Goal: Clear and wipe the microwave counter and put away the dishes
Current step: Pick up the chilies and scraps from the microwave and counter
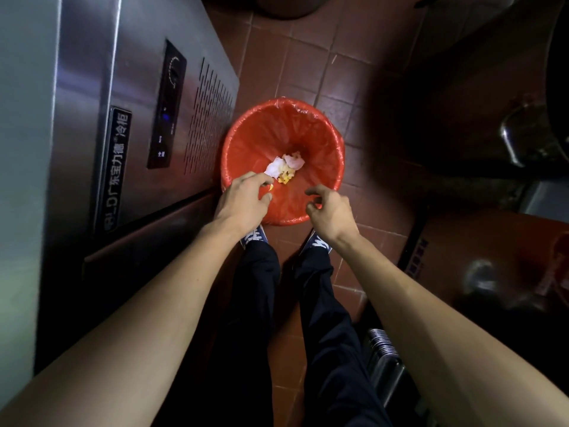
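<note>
Reaching down at frame centre, my 2 hands hover over 1 red-lined bin [246,140] holding white tissue and yellow scraps [284,167]. My left hand [243,198] and right hand [331,212] both hang loosely curled, gripping nothing. At left, 1 steel refrigerator [92,87] reads "冷柜".

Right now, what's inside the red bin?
The red bin has a red liner. At the bottom lie crumpled white tissue and yellow scraps. Both hands cover the near wall; anything under the tissue is hidden.
</note>
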The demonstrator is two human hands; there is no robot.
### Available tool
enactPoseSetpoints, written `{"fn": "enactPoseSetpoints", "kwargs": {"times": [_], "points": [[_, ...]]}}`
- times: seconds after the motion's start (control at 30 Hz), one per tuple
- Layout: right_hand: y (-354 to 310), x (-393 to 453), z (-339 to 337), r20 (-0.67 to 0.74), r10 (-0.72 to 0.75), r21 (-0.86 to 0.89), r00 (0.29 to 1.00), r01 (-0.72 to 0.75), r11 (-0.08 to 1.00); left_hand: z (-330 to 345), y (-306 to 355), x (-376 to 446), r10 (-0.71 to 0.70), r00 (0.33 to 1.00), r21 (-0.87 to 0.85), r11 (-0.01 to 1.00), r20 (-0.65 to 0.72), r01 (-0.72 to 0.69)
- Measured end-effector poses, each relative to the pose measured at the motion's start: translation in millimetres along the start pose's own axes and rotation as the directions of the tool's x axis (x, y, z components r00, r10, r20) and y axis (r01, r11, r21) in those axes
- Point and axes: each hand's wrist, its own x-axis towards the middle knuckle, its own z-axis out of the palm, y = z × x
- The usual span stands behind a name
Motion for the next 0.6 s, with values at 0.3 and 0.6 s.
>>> {"fn": "enactPoseSetpoints", "kwargs": {"times": [0.3,0.6], "points": [[-36.6,-45.5,-39.5,-0.032,-0.093,-0.046,0.995,0.092,0.995,-36.2,25.9,-43.4,0.014,0.999,0.025,1.0,0.041,-0.015],[-109.3,-127.2,-123.6,0.005,-0.362,-0.249,0.932,0.352,0.902,-125.9,103.0,-133.6,0.055,0.995,0.081,0.996,-0.088,-0.048]]}}
